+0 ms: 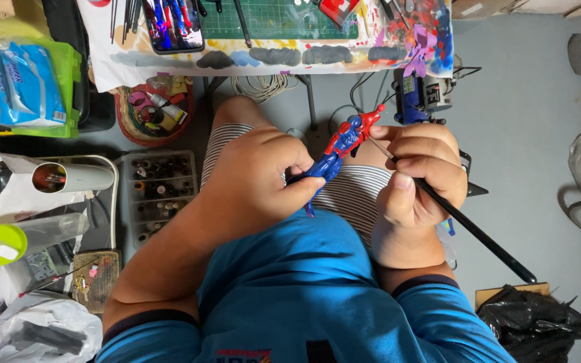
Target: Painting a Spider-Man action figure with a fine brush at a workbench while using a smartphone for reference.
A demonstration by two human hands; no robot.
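Nearest the lens, a blue shirt is seen filling the lower middle of the frame, with striped shorts above it. At far left, a blue packet of wipes is laid on a green box, and a clear compartmented case of small paint pots is set on the floor left of centre. The left hand is closed around the legs of a red and blue action figure, which is held tilted at the centre of the frame, head toward the upper right, above the lap. Just right of it, the right hand is curled shut on a black-handled paintbrush, its fine tip brought against the figure's upper body. Along the top, a paint-spattered table with a green cutting mat is seen. At lower right, a black plastic bag is lying.
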